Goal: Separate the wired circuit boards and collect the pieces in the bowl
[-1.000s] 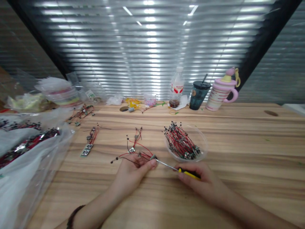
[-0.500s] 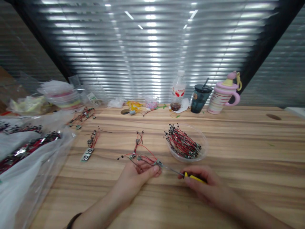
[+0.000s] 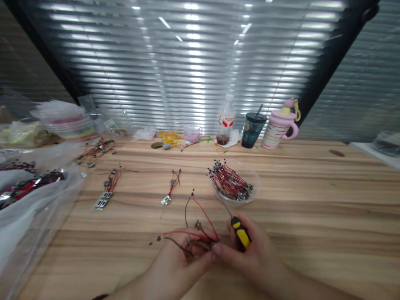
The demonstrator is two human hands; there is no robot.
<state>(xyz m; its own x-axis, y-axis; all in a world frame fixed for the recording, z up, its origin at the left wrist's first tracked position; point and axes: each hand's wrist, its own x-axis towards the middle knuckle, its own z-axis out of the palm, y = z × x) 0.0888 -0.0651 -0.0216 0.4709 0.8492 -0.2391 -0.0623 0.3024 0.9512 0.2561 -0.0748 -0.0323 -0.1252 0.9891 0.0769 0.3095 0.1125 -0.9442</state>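
Low in the middle of the view, my left hand pinches a wired circuit board with red and black leads fanning out. The thumb of my right hand meets the left fingertips at the board. That same hand grips a yellow and black screwdriver, its shaft pointing up and left toward a clear round bowl of red and black wired parts. A small wired board lies on the table beyond my left hand. The held board is mostly hidden by fingers.
More wired boards lie at the left, beside a plastic bag of wired parts. Along the back stand a bottle, a dark cup and a pink striped mug. Stacked plastic lids are at the back left.
Both hands have come together lower down, with the held board nearer me. The screwdriver's tip has left the board and swung upward. The view has shifted slightly.
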